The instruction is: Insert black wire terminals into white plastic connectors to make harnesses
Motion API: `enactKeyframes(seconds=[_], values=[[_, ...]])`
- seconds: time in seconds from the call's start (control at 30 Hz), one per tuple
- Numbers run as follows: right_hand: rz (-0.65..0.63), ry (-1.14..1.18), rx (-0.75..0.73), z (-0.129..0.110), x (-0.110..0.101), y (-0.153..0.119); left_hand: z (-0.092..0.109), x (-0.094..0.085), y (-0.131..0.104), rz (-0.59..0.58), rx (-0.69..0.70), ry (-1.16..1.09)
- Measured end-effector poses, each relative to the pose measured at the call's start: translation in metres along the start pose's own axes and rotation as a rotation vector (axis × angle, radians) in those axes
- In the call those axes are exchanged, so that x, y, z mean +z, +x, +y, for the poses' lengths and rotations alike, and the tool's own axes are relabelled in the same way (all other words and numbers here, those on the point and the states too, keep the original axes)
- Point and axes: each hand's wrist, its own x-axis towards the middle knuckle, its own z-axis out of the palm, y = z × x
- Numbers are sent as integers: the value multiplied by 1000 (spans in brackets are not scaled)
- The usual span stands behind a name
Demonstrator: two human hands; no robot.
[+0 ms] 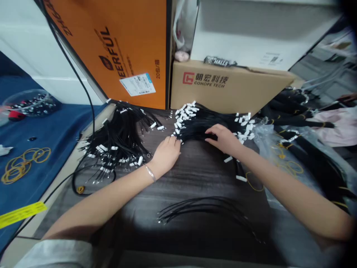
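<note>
**A:** What do the hands work on in the head view?

**B:** A heap of thin black cables (200, 126), each ending in a small white connector. The connectors cluster in two patches, one just beyond the left hand's fingertips, one just past the right hand. The heap lies on a dark wood-grain table (195, 175), against a brown cardboard box (228, 87).

**A:** What surrounds it?

**B:** Left of the left hand spreads a second pile of cables (119, 137), fanned out, well apart from the first. Nearer the person than both hands, a small loose bunch of cables (200, 208) lies in a curve. Behind the second pile leans an orange carton (117, 48). Far out to the left, on a blue cloth (33, 149), lie yellow rubber bands (23, 163). To the right of the right forearm sits clear plastic wrap (281, 156) over more black bundles. Nothing blocks the heap from the hands.

**A:** And the hands themselves?

**B:** The left hand (167, 152) lies palm down, fingers loosely together, tips touching the heap's near edge; it grasps nothing. A thin bracelet (150, 173) circles its wrist. The right hand (223, 137) rests on top of the heap, fingers curled down into the strands; whether they actually close round any cables I cannot tell. Both forearms reach forward, bare.
</note>
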Motion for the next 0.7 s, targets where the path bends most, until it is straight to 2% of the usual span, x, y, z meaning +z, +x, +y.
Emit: enactKeyframes(seconds=[0.1, 0.17, 0.27, 0.33, 0.4, 0.47, 0.6, 0.7], values=[[5, -45, -27, 15, 15, 4, -17, 5, 22, 67, -63, 0], [32, -49, -25, 17, 21, 1, -20, -7, 25, 108, -74, -31], [114, -24, -2, 9, 17, -4, -11, -48, 22, 176, -88, -126], [152, 21, -11, -3, 5, -7, -1, -80, 17, 206, -106, -213], [136, 88, -50, -18, -12, -11, 10, -106, 11, 191, -131, -321], [77, 157, -87, -32, -30, -16, 19, -121, 5, 163, -199, -620], [27, 305, -117, -57, -49, -28, 29, -127, -2, 242, -171, -1027], [-156, 494, -129, -74, -42, -35, 32, -125, 5, 258, -115, -1174]])
